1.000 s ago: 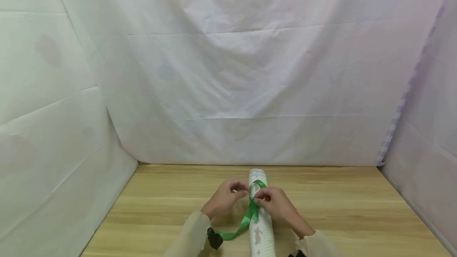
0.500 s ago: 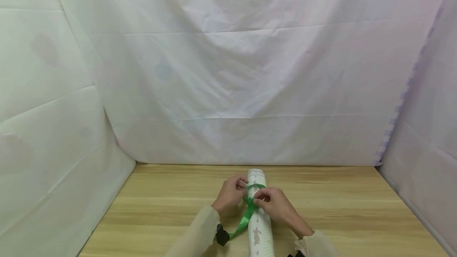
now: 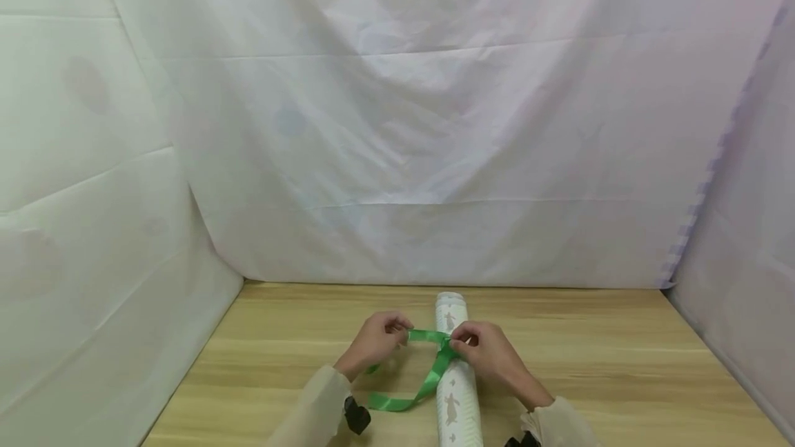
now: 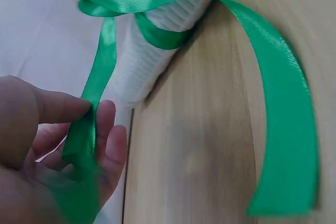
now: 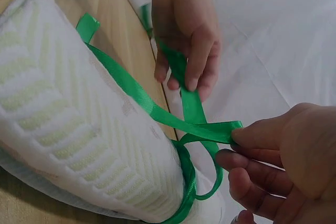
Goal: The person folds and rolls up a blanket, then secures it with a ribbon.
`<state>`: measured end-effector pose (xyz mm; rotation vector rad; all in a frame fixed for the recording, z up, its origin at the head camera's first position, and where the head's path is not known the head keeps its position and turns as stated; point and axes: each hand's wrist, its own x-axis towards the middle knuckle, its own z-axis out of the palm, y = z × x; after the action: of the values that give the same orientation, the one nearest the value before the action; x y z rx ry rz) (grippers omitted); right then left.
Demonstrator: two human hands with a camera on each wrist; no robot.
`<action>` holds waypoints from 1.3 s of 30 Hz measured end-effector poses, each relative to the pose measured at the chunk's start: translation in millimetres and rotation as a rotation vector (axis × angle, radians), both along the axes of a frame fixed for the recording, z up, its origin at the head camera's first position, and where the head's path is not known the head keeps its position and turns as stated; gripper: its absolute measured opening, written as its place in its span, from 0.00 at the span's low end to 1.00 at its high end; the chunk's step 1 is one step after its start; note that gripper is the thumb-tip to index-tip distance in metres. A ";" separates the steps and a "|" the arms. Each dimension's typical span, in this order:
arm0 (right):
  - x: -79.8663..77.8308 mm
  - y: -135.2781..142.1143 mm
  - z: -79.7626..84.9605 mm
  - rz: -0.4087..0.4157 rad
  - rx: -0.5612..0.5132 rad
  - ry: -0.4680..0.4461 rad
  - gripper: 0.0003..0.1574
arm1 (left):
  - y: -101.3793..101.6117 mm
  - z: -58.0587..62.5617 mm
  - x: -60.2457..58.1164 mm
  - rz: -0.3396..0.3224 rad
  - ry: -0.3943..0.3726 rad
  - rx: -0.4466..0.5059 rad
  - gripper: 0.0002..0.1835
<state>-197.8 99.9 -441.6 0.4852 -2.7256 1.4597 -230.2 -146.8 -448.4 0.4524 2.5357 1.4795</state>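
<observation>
A rolled white towel [image 3: 459,405] with brown rabbits and pale green zigzags lies lengthwise on the table. Round its far part runs a green satin ribbon [image 5: 184,177]. To the left of the roll, my left hand [image 3: 373,343] pinches one ribbon tail between thumb and fingers and holds it out sideways. My right hand [image 3: 491,350], over the roll, pinches a folded loop of the ribbon by thumb and forefinger, as the right wrist view shows. Another ribbon end [image 4: 286,145] curves loosely down to the left, over the wood.
The wooden table [image 3: 621,364] has white cloth [image 3: 397,157] hanging behind it and on both sides. A black wrist camera [image 3: 357,416] sits on the left sleeve, close to the loose ribbon end.
My left hand went in beside the roll, then drew left with a ribbon tail, now stretched out. The ribbon's arc over the roll's far part is gone. My right hand keeps its pinch.
</observation>
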 end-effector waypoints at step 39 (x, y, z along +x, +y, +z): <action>-12.1 5.4 32.4 0.057 0.103 0.062 0.03 | 68.3 44.0 66.5 -0.434 -0.361 0.206 0.20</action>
<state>-209.9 105.2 -409.2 0.6056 -2.7701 1.2972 -163.7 -78.5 -404.4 0.6481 1.8747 1.4926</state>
